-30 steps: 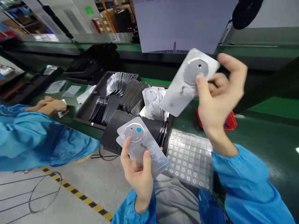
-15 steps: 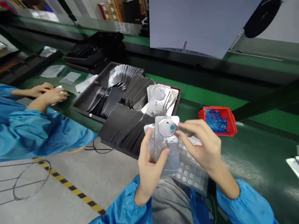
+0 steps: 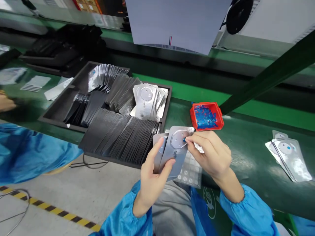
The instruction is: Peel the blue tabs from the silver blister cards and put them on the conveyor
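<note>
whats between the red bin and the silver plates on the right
Nothing: in the head view only bare green bench top separates the red bin from the silver plates.

1 left hand [image 3: 150,177], 1 right hand [image 3: 211,157], 1 red bin [image 3: 206,117]

The left hand [image 3: 151,177] grips two plates, and the rear plate [image 3: 157,141] is mostly hidden behind the front plate [image 3: 176,149]. The right hand [image 3: 211,157] pinches a blue dot [image 3: 184,140] that its fingertips largely cover. Plates and hands hide much of the clear tray [image 3: 190,172]. The blue bits [image 3: 203,116] in the bin [image 3: 208,127] are too small to tell. At the left edge, a co-worker's hand [image 3: 5,103] is blurred and cut off.
</note>
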